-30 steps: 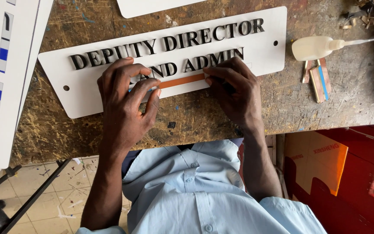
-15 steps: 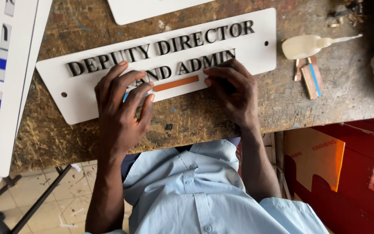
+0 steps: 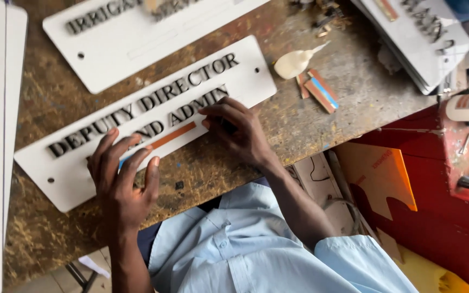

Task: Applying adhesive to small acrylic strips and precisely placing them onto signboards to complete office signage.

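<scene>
Left hand point(image 3: 121, 176) lies flat, fingers spread, on the white sign point(image 3: 71, 179); right hand point(image 3: 240, 133) presses fingertips beside the orange strip point(image 3: 172, 135), grasping nothing

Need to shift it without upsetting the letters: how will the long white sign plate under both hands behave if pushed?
The white sign plate looks stiff and flat, so likely slides whole. The rough wooden bench probably grips it. Left hand and right hand press it flat.

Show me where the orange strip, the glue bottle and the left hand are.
orange strip point(image 3: 177, 134), head view, middle of the strip.
glue bottle point(image 3: 291, 63), head view, its cream body.
left hand point(image 3: 120, 182), head view, back of the hand.
</scene>
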